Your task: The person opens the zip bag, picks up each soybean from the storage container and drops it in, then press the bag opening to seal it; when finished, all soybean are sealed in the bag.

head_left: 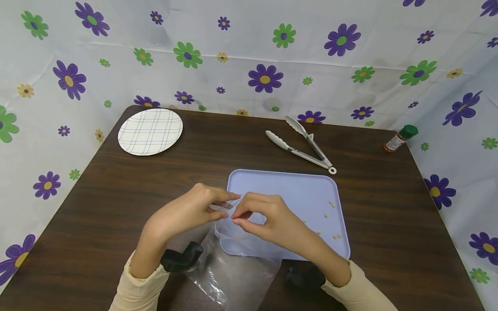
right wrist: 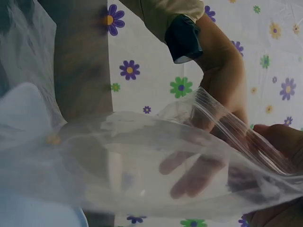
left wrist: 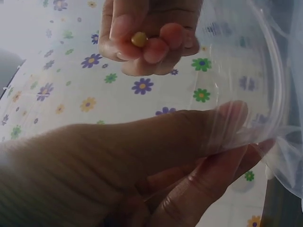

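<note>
A clear zip-top plastic bag (head_left: 241,280) hangs over the near left part of a lavender tray (head_left: 288,185). My left hand (head_left: 194,209) pinches the bag's top edge between thumb and fingers (left wrist: 208,127). Close by on the right, my right hand (head_left: 268,216) is at the bag's mouth. Its fingertips pinch a small round yellow bean (left wrist: 139,39), plain in the left wrist view. Through the film, the right wrist view shows the left hand (right wrist: 203,165) and a blurred yellow speck (right wrist: 53,139) low in the bag. Several more yellow beans (head_left: 326,215) lie on the tray's right side.
Metal tongs (head_left: 307,151) with pale tips lie spread behind the tray. A white checked plate (head_left: 151,131) sits at the back left of the dark wood table (head_left: 116,207). At the back right is a green-capped spice bottle (head_left: 400,138). Flowered cloth (head_left: 241,47) surrounds the table.
</note>
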The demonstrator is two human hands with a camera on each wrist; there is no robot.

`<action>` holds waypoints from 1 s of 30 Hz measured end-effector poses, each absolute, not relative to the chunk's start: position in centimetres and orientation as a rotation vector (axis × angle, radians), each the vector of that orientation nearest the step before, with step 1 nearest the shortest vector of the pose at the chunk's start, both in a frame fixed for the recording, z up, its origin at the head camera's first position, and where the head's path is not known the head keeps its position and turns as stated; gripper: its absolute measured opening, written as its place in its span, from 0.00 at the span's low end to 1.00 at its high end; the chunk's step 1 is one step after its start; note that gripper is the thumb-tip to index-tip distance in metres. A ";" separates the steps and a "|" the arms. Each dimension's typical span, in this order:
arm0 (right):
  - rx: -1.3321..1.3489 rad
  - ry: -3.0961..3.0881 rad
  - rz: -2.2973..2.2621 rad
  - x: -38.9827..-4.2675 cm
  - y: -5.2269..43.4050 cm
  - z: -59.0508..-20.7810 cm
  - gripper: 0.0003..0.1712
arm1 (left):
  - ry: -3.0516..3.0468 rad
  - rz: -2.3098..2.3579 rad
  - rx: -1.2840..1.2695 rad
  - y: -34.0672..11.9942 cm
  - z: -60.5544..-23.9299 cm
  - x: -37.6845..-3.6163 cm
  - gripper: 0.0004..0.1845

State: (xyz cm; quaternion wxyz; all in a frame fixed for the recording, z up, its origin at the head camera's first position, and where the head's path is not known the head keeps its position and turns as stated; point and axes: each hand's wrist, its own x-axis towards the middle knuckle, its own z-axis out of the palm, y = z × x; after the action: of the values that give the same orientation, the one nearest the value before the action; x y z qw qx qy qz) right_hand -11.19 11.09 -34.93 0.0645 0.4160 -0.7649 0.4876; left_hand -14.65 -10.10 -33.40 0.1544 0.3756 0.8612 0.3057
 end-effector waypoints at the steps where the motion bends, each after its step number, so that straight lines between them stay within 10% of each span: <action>1: 1.278 -2.304 1.461 -11.1 11.0 -35.0 0.04 | 2.474 0.872 1.083 -10.1 -33.4 -14.7 0.21; 9: 1.024 -2.343 1.642 -10.7 13.7 -35.4 0.07 | 2.468 0.888 1.046 -10.3 -33.3 -14.6 0.21; 20: -0.098 -2.557 1.573 -9.9 25.7 -42.4 0.14 | 2.446 0.907 0.985 -10.8 -34.1 -14.4 0.21; 30: -0.044 -2.772 0.941 -10.2 29.8 -45.9 0.11 | 2.432 0.917 1.003 -10.7 -34.4 -14.6 0.21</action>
State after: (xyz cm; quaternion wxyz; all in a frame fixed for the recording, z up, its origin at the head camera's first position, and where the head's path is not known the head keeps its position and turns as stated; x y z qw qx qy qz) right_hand -10.18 29.81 -45.89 0.1068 -0.0150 -0.9414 0.3197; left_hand -14.57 -10.74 -34.39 0.1768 0.3545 0.8592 0.3239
